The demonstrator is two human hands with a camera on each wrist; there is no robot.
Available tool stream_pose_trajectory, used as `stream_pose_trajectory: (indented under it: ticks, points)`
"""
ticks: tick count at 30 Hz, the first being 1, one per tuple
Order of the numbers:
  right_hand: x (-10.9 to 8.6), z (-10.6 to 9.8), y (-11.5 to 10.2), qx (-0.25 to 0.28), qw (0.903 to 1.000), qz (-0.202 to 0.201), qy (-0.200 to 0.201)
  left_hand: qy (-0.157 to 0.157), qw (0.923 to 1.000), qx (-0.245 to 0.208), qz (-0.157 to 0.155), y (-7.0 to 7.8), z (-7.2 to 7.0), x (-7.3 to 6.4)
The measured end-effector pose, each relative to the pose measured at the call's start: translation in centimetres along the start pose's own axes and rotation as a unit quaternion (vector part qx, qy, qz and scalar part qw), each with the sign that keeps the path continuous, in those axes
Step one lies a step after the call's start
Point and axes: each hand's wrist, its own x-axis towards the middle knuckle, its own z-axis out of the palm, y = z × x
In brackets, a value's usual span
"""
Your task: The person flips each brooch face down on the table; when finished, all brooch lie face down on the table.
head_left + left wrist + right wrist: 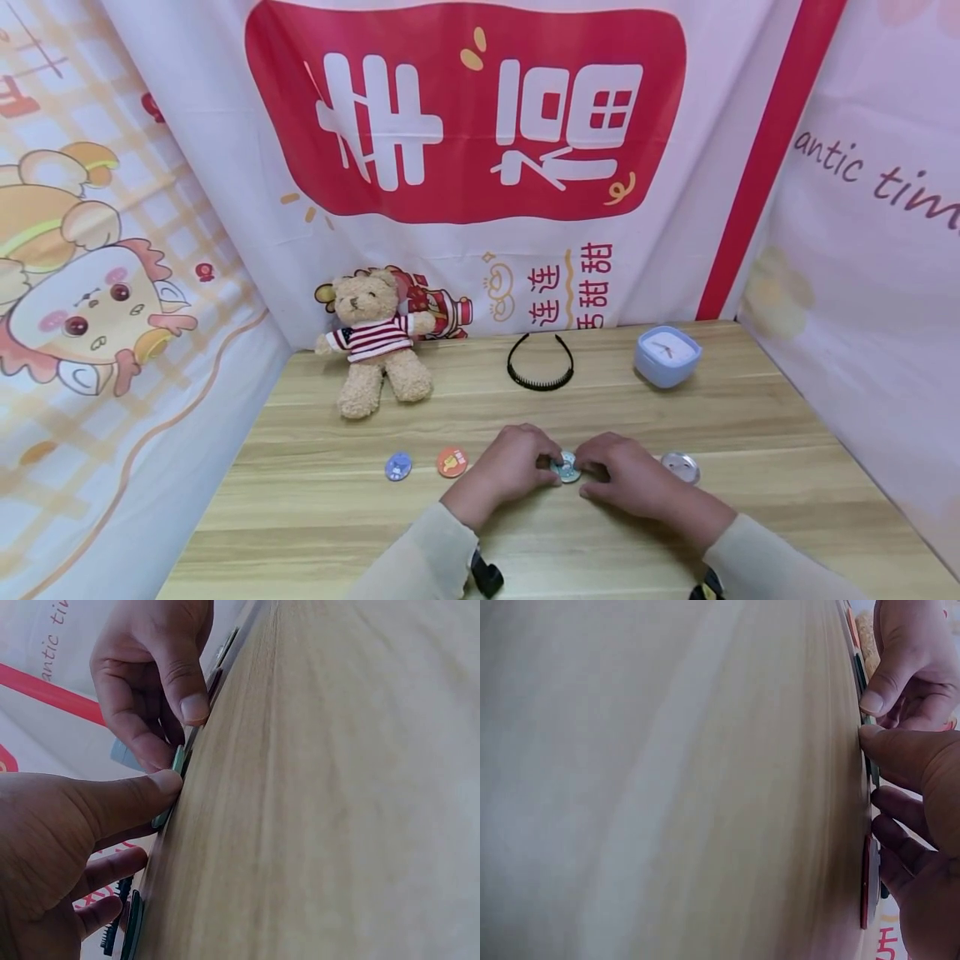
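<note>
A round teal badge (pixel 567 467) is between my two hands, close over the wooden table. My left hand (pixel 517 462) pinches its left side; in the left wrist view, the thumb (pixel 161 784) lies across the badge's face. From the other side my right hand (pixel 626 475) holds the right edge with bent fingers, and these hide part of the badge. Just right of that hand, a silvery round badge (pixel 681 467) lies with its metal back up. Left of my left hand lie an orange badge (pixel 452 462) and a blue badge (pixel 398 467).
A teddy bear (pixel 375 342) in a striped shirt leans at the back left of the table (pixel 315 533). Behind my hands are a black toothed headband (pixel 542 385) and, further right, a light blue clock (pixel 667 357). Printed cloth (pixel 465 117) hangs along the back and sides.
</note>
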Motion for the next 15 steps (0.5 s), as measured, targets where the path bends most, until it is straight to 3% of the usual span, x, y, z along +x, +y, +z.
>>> stream_pose_trajectory:
  ticks: [15]
  points:
    - [0.51,0.53,0.02,0.000,0.9995,-0.002,0.031,-0.003,0.9999,-0.002,0.014,-0.06,-0.07,0.11]
